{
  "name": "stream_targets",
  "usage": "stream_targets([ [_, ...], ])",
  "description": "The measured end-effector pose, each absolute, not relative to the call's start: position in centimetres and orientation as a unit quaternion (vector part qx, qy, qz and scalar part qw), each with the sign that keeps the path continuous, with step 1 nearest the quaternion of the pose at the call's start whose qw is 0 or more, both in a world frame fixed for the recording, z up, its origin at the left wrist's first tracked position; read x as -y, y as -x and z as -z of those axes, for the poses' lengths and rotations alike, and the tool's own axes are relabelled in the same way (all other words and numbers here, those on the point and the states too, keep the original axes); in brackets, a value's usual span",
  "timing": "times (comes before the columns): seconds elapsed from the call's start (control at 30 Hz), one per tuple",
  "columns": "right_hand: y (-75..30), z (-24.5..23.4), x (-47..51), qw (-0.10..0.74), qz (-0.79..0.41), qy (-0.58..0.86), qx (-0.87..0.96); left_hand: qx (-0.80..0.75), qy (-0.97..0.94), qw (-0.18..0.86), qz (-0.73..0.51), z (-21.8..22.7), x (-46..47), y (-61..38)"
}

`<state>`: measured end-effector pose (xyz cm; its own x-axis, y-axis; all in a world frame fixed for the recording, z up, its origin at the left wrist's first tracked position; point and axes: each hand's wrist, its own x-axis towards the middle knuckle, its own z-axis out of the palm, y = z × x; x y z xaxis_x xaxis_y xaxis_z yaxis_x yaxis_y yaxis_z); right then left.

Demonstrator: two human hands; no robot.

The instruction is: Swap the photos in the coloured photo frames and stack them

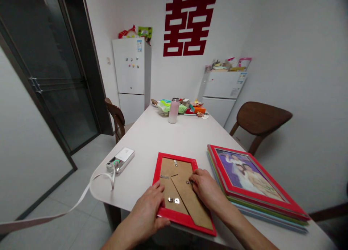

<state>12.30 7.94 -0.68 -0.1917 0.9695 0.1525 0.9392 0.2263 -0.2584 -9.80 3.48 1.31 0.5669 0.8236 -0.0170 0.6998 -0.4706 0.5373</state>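
On the near end of the white table [136,184], a red picture frame [155,177] lies face down, leaving its cardboard back [176,170] and metal clips [164,176] exposed and within easy reach. The left hand [145,210] clasps the frame's near left edge, apparently steadying it, though the thumb is hidden. The right hand [206,186] rests on the back beside a clip; its fingertips are hidden, so I cannot tell whether they pinch anything. A stack of frames [231,186] sits just to the right, its lower layers mostly covered by the top one.
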Motion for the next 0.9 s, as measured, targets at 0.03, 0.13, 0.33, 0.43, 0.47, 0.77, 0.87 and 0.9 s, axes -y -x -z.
stream_targets([
  [0.03, -12.3, 0.8, -8.1, 0.146, -0.046, 0.621, 0.769, -0.448, -0.849, 0.254, -0.122, -1.3, -3.6, 9.8],
  [0.13, -12.4, 1.0, -8.4, 0.149, -0.035, 0.619, 0.771, -0.447, -0.848, 0.256, -0.126, -0.9, -3.8, 9.9],
  [0.33, -9.6, 0.2, -8.3, 0.193, -0.067, 0.57, 0.796, -0.452, -0.847, 0.244, -0.137, -0.1, -3.9, 9.6],
  [0.43, -6.9, 0.0, -8.9, 0.188, -0.082, 0.548, 0.811, -0.442, -0.854, 0.235, -0.144, -0.2, -3.8, 9.0],
  [0.47, -6.2, 0.1, -9.2, 0.183, -0.082, 0.547, 0.813, -0.438, -0.856, 0.232, -0.148, -0.2, -3.7, 8.8],
  [0.77, -6.4, 1.5, -11.0, 0.186, -0.038, 0.593, 0.783, -0.454, -0.849, 0.239, -0.13, -0.4, -3.5, 8.4],
  [0.87, -8.0, 1.6, -11.7, 0.186, -0.018, 0.622, 0.76, -0.452, -0.849, 0.243, -0.13, -0.3, -3.4, 8.4],
  [0.9, -8.5, 1.7, -11.9, 0.185, -0.011, 0.635, 0.75, -0.451, -0.849, 0.245, -0.129, -0.3, -3.4, 8.4],
])
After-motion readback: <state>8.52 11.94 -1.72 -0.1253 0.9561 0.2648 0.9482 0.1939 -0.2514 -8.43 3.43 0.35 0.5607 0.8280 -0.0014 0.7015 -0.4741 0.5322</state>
